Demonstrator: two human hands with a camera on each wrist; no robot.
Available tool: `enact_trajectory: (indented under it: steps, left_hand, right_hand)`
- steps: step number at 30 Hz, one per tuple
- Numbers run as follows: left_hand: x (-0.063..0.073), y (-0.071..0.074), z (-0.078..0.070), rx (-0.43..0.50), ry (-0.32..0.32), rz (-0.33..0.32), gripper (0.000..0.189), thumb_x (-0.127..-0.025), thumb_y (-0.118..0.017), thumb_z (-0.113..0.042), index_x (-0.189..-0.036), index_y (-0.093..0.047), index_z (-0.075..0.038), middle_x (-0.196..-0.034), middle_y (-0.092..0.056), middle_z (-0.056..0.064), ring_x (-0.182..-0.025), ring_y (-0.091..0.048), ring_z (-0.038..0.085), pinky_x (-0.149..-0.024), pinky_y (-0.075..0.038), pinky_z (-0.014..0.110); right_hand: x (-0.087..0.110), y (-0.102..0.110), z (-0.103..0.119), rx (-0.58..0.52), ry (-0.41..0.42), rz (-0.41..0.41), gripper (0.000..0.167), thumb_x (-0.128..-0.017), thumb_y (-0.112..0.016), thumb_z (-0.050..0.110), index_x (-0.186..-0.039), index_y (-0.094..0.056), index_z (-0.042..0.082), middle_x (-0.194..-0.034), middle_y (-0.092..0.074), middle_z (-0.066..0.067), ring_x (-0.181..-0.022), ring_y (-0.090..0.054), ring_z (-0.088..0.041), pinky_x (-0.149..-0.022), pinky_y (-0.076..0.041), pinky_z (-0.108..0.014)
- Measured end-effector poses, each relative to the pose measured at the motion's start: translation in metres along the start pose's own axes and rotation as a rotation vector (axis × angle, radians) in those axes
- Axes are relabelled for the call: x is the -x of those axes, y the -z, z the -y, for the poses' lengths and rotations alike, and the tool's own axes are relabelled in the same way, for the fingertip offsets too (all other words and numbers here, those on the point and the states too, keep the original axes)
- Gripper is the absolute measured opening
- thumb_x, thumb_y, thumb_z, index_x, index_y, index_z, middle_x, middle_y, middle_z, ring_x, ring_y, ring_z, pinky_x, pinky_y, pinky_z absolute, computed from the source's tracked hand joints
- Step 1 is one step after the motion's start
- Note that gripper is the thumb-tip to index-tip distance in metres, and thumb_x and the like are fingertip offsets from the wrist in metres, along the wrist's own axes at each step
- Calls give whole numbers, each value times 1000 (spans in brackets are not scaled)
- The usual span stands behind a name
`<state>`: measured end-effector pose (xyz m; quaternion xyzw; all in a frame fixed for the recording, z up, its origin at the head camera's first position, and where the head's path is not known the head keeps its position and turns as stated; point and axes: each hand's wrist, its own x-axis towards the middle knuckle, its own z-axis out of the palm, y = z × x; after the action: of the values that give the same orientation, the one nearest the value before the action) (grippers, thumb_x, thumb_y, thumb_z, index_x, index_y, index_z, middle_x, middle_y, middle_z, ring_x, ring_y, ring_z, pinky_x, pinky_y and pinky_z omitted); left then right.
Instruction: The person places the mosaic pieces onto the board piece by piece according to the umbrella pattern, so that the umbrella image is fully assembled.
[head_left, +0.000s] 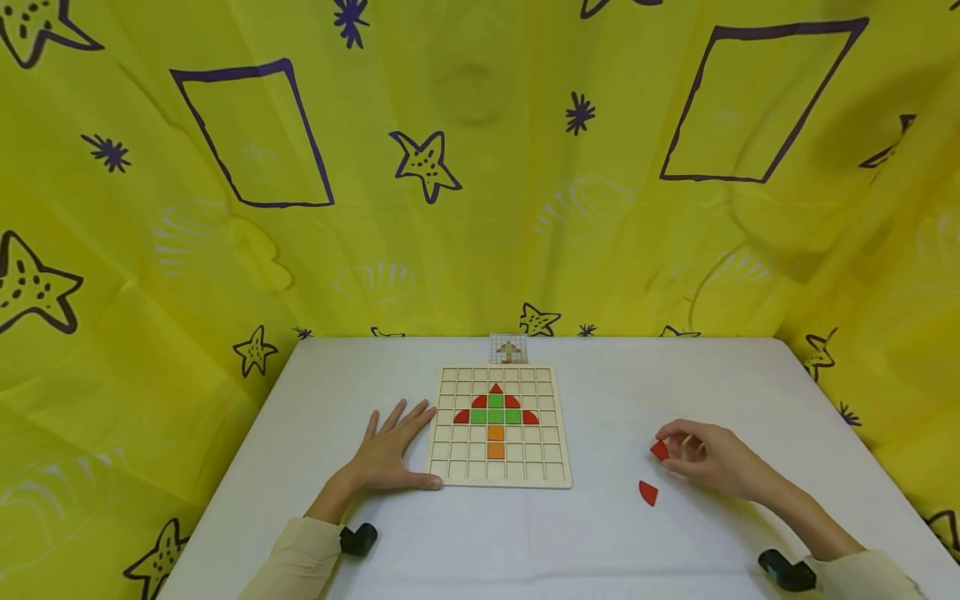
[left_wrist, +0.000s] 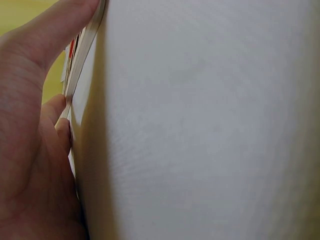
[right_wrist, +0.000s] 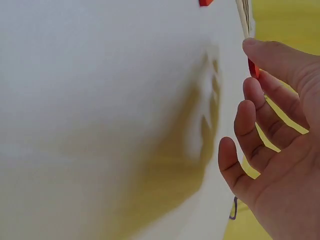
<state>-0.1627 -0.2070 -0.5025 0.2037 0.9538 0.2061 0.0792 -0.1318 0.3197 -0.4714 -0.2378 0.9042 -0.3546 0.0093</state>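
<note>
A square wooden grid board (head_left: 450, 473) lies in the middle of the table, with red, green and orange pieces set in its cells in a tree shape. My left hand (head_left: 386, 458) rests at the board's left side, fingers spread, thumb and fingertips touching its edge. Off to the right, my right hand (head_left: 712, 458) pinches a red quarter-circle piece (head_left: 659, 450) between thumb and fingers; the right wrist view shows this piece (right_wrist: 253, 69) edge-on. Another red quarter-circle piece (head_left: 648, 492) lies on the table just below that hand.
A small pattern card (head_left: 508, 348) showing a similar tree stands behind the board's far edge. The white-covered table (head_left: 600, 550) meets a yellow curtain (head_left: 480, 250) with star drawings. A black wrist device (head_left: 358, 540) sits on the left wrist, a similar device (head_left: 786, 572) on the right.
</note>
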Motion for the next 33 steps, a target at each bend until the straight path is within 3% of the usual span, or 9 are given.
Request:
enact_trajectory:
  steps: [10, 17, 22, 33]
  left_hand:
    - [0, 0, 0, -12, 1, 2, 117, -70, -80, -73, -163, -32, -19, -170, -24, 5, -157, -7, 39, -117, 4, 73]
    - [2, -3, 2, 13, -30, -41, 118, -69, -79, -74, -162, -34, -18, -169, -28, 7, -156, -10, 40, -116, 3, 74]
    - [0, -8, 7, 11, -27, -52, 121, -66, -76, -80, -163, -32, -22, -170, -25, 3, -158, -8, 36, -118, 5, 72]
    - [-2, -12, 11, 7, -7, -48, 120, -66, -76, -80, -163, -32, -24, -170, -24, 1, -158, -7, 35, -118, 6, 71]
  right_hand:
    - [-24, -22, 29, -44, 83, -61, 26, -83, -86, 9, -103, -70, 11, -85, -61, 5, -71, -54, -6, -60, -49, -22]
    - [-44, -40, 49, -58, 33, -39, 25, -83, -85, 10, -103, -70, 10, -86, -60, 5, -72, -53, -6, -61, -49, -22]
    - [-56, -52, 65, -79, 3, -23, 25, -84, -85, 10, -104, -71, 8, -87, -61, 4, -72, -53, -8, -60, -47, -22]
    - [-78, -85, 86, -112, 26, 9, 26, -82, -86, 8, -103, -70, 6, -85, -63, 1, -65, -48, -6, -57, -43, -20]
